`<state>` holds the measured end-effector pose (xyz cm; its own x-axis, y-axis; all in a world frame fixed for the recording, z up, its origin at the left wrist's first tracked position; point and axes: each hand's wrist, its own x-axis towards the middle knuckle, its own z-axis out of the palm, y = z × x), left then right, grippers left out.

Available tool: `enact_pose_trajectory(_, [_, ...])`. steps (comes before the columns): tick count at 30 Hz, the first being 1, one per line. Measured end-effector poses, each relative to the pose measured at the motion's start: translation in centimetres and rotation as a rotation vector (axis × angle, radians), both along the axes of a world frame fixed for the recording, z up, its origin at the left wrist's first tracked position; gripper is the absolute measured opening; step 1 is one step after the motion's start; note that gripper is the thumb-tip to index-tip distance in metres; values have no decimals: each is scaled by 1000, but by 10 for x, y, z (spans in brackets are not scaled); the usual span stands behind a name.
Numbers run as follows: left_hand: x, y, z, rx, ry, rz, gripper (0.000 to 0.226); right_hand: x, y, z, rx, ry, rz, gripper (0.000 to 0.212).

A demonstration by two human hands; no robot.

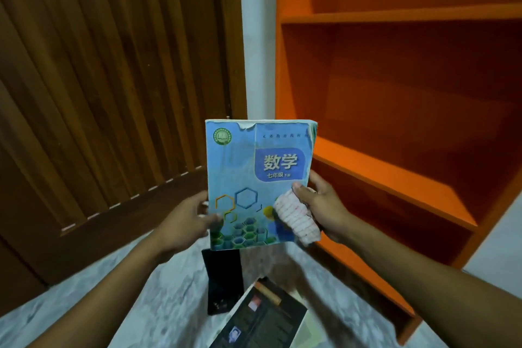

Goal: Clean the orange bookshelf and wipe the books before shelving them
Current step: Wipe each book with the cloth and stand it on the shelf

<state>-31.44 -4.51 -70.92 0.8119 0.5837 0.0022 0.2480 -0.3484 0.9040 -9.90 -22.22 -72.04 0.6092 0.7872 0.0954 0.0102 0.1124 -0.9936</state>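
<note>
A blue textbook [248, 178] with hexagon patterns and a torn top edge is held upright in front of me. My left hand [186, 220] grips its lower left edge, thumb on the cover. My right hand [322, 203] holds the book's lower right edge and pins a white cloth with pink stripes [296, 217] against the cover. The orange bookshelf [395, 110] stands to the right, its visible shelves bare.
On the marble floor [169, 291] below the book lie a black book [224, 280] and a dark-covered book [262, 319] with a white edge. A brown slatted wooden door [99, 79] fills the left. A white wall strip [257, 37] separates door and shelf.
</note>
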Motion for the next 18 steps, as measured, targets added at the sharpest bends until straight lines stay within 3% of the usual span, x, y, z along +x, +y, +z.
enact_pose_trajectory(3, [18,1,10,-35,-54,80,22,16,4,24,-2,-57,-12,25])
enact_pose_trajectory(7, [55,10,33,140,-167,154,24,43,20,58,25,-159,-76,24])
enact_pose_trajectory(12, [111,12,60,373,-226,216,21,66,38,85,94,-182,-447,40])
enact_pose_trajectory(16, [173,17,70,310,-306,231,20,75,38,73,178,-215,-573,3])
enact_pose_trajectory(18, [207,23,70,252,-317,237,18,84,38,65,164,-239,-595,11])
